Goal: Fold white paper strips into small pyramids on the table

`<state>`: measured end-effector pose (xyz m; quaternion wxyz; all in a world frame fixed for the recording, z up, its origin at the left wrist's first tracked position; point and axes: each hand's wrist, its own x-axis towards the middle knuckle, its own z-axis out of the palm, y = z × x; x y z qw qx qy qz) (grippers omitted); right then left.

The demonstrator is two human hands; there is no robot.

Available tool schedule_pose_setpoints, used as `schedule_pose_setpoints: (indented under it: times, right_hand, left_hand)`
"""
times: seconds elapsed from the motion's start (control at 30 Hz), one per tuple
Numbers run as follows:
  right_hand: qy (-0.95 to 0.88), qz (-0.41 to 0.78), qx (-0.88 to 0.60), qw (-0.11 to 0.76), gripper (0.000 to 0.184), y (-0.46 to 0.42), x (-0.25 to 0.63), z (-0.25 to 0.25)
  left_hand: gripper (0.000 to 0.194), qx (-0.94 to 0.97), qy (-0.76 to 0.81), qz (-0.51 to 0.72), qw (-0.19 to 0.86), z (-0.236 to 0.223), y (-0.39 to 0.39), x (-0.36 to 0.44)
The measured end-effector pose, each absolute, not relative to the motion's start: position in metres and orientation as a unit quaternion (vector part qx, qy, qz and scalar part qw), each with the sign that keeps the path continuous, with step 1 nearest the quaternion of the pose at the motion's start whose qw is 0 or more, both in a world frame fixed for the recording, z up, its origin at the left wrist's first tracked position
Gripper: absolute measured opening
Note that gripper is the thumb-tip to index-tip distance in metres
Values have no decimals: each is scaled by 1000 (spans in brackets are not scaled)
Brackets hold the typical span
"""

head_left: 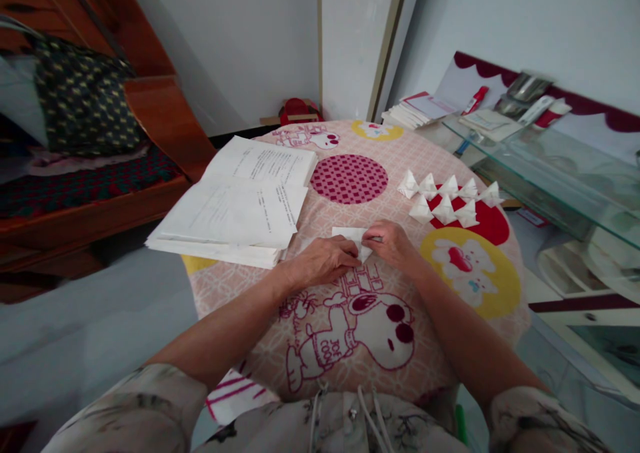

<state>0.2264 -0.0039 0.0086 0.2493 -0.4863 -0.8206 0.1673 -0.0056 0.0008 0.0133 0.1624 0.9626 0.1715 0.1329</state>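
Note:
A small piece of white paper [349, 232], partly folded, lies between my hands on the round table. My left hand [330, 258] presses on its lower left part with bent fingers. On its right side my right hand [387, 241] pinches the paper between thumb and fingers. The fingers hide much of the paper, so its full shape cannot be made out. To the right stand several pointed folded paper pieces [449, 188] in two rows. An open book [240, 196] with printed pages lies left of my hands.
A patterned cloth [350, 178] covers the round table. Close on the right is a glass shelf [550, 173] with a red marker [475, 100] and a metal cup [530, 85]. A paper stack [407, 114] is at the back. A wooden bench [165, 120] stands left.

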Motion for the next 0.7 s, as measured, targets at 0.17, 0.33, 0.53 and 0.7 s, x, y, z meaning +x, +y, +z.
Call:
schedule_pose_setpoints:
  times: [0.17, 0.33, 0.53, 0.7]
  right_hand:
    - [-805, 154, -505, 270, 16, -7, 225, 2]
    - [-793, 153, -514, 288, 15, -8, 224, 0]
    - [-788, 152, -521, 292, 16, -9, 223, -1]
    - [-791, 152, -520, 284, 16, -10, 221, -1]
  left_hand:
    - [26, 963, 163, 135, 170, 12, 2, -6]
    - [23, 959, 161, 140, 184, 13, 4, -7]
    - [21, 946, 164, 165, 226, 15, 5, -9]
    - [24, 944, 168, 159, 236, 17, 4, -9]
